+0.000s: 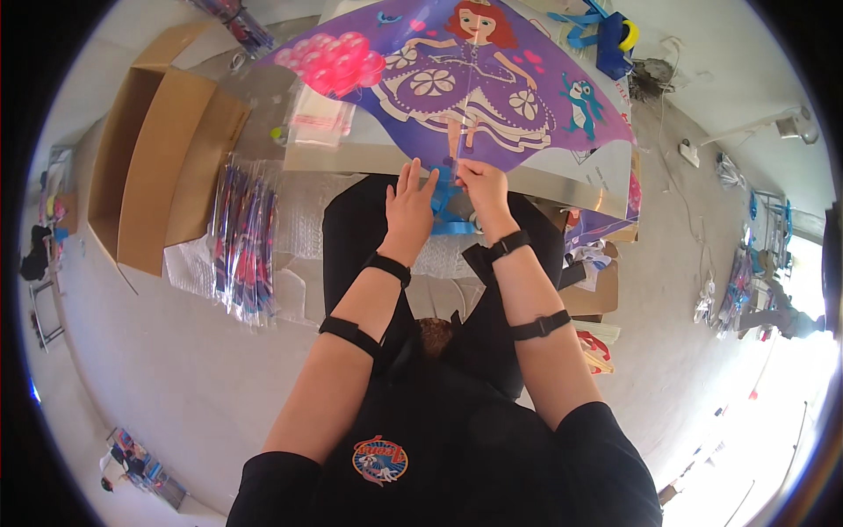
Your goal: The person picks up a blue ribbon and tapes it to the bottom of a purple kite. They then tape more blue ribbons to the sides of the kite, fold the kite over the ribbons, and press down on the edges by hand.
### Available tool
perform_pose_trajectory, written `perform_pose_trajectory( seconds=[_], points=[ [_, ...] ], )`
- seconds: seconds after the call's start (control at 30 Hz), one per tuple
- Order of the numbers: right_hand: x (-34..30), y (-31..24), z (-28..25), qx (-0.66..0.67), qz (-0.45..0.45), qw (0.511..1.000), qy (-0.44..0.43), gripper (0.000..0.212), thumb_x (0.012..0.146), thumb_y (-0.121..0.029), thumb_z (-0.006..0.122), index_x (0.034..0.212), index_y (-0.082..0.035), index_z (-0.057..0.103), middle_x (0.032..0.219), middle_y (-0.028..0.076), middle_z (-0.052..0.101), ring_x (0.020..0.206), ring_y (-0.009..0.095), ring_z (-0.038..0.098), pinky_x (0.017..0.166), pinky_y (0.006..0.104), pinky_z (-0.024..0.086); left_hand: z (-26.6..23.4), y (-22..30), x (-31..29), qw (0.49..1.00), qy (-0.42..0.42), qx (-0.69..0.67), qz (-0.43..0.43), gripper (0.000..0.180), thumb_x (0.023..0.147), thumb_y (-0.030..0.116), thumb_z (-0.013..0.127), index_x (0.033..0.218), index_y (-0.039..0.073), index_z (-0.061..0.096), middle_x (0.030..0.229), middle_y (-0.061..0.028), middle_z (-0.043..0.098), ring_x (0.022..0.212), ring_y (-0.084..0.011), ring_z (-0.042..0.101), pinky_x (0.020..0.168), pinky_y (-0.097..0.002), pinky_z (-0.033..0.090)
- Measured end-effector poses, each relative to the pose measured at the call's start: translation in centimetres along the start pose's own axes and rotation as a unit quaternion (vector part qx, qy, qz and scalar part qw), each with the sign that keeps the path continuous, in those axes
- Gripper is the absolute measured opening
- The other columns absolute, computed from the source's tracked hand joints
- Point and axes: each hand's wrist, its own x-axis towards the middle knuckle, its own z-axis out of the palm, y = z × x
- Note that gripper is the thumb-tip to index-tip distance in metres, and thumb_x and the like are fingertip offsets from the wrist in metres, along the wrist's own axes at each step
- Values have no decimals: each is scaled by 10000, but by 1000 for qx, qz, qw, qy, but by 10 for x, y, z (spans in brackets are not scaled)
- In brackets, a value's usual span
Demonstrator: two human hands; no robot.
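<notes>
Pinching the lower tip of a big purple sheet (472, 97), the person's right hand (485, 186) has its thumb and forefinger brought close together, the other fingers curled in; I can't tell whether the blue strip (446, 190) is caught in that pinch too. The left hand (409, 202) is spread fairly wide just beside it, fingers straight and pointing away from the body, the thumb standing off toward the blue strip, though from here I can't say how firmly it touches. The strip hangs in loops between the two hands, down over the near edge of the tabletop (351, 160), in front of the person's black trousers (351, 228). The sheet lies across the tabletop, its point toward the person, and shows a printed red-haired figure in a wide gown, a bunch of pink balloons on the left and a blue animal on the right. Near the far right side sits a blue tape dispenser (613, 51) with a yellow ring in it. Some clear packets (320, 121) with pink edging lie under the left side of the sheet. Off to the left stands an open cardboard box (149, 167), and next to it a pile of dark, colourful bundles (244, 246) in shiny clear wrap. Black bands (386, 268) circle both forearms
</notes>
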Motion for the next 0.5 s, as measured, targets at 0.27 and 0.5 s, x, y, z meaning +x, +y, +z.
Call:
perform_pose_trajectory(
  seconds=[0.27,0.5],
  points=[
    [4,1,22,-92,-40,995,25,305,823,-66,643,1118,10,624,749,82,670,604,137,637,568,285,490,1,2,1,1000,-8,-17,-13,591,826,24,502,1379,223,433,1514,-94,244,1404,-268,226,1038,-541,325],
    [9,6,28,-118,-54,990,50,266,790,-72,680,1021,-3,567,746,98,673,606,170,663,580,307,507,6,0,0,1000,-3,-20,-21,576,838,35,499,1379,224,431,1518,-87,236,1410,-267,213,1041,-545,318]
  ],
)
